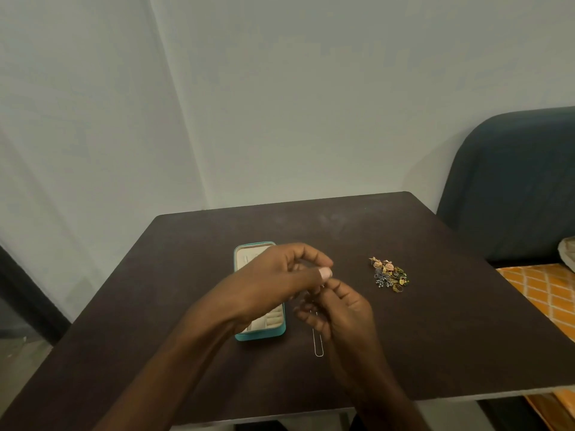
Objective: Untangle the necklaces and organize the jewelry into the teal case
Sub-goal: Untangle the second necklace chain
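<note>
Above the middle of the dark brown square table point(435, 321), the left hand point(273, 281) and right hand point(342, 309) meet, fingertips pinching a thin silver chain necklace point(318, 343) whose loop hangs toward the table's near edge. The open teal rectangular case point(277, 332) with its cream lining lies under the left hand. A small heap of mixed gold and silver jewelry point(389, 275) sits toward the right edge.

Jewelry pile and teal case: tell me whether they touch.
Apart. The head view shows bare dark table between the jewelry pile and the teal case.
</note>
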Tool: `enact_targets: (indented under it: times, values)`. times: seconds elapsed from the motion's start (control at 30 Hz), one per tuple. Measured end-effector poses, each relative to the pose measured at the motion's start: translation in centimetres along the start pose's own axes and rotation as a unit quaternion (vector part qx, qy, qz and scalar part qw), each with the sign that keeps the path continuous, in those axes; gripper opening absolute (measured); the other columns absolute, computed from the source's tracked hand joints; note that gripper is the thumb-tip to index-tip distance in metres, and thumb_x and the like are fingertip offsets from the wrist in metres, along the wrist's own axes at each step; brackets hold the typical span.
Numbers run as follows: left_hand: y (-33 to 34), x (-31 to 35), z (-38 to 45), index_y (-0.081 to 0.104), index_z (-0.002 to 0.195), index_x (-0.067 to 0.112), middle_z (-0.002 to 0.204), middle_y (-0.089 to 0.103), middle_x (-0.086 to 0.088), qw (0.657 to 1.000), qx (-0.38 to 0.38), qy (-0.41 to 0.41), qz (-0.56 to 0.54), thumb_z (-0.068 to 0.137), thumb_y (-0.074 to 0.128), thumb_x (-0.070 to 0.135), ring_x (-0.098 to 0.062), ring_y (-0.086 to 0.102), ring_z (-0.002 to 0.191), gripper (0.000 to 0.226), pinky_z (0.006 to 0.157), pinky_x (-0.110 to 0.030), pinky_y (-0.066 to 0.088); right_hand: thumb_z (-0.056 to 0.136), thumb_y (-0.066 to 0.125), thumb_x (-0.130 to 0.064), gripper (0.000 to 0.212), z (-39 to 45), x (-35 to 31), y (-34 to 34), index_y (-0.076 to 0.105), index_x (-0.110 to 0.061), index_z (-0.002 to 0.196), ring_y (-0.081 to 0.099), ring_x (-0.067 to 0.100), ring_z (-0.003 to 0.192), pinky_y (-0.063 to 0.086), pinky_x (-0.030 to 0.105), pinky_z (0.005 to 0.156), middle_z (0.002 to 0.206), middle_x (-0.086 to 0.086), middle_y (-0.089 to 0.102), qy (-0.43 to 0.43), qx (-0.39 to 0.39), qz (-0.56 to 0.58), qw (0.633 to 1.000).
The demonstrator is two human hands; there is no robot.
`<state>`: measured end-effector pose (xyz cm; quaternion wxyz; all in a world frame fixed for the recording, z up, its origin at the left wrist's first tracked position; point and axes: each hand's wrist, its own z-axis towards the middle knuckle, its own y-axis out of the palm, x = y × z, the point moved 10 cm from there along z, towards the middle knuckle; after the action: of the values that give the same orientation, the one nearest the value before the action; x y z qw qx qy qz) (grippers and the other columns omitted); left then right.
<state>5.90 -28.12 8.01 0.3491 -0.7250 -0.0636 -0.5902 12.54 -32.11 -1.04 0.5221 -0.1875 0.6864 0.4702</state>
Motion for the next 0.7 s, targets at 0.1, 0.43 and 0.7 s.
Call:
enact_targets:
  times: [0.1, 0.43, 0.7]
  values:
    - [-0.1, -0.3, 0.1, 0.062, 0.106, 0.026, 0.071, 0.065, 0.006, 0.999, -0.006, 0.012, 0.052, 0.084, 0.066, 0.025, -0.002, 0.061, 0.068, 0.022, 0.069, -0.020, 0.051, 0.090, 0.052, -0.006, 0.017, -0.2, -0.2, -0.2, 0.069, -0.007, 0.087, 0.064, 0.016, 0.070, 0.055, 0.028, 0.063, 0.082, 0.016, 0.068, -0.007, 0.003, 0.018, 1.000]
    - [0.2, 0.3, -0.3, 0.065, 0.100, 0.025, 0.076, 0.069, 0.000, 0.998, -0.004, 0.031, 0.046, 0.080, 0.070, 0.026, -0.006, 0.064, 0.068, 0.020, 0.067, -0.020, 0.053, 0.094, 0.047, -0.011, 0.021, -0.1, 1.0, 0.1, 0.068, -0.009, 0.091, 0.065, 0.022, 0.080, 0.054, 0.034, 0.067, 0.088, 0.013, 0.070, 0.054, 0.009, 0.023, 0.998]
    - [-0.4, 0.1, 0.0, 0.060, 0.103, 0.031, 0.071, 0.064, 0.009, 0.993, 0.014, 0.043, 0.108, 0.083, 0.067, 0.016, 0.001, 0.061, 0.064, 0.027, 0.059, -0.013, 0.048, 0.080, 0.056, -0.014, 0.013, -0.3, 0.6, 0.9, 0.067, -0.007, 0.080, 0.067, 0.022, 0.086, 0.055, 0.040, 0.075, 0.093, 0.014, 0.072, 0.041, -0.041, 0.104, 0.993]
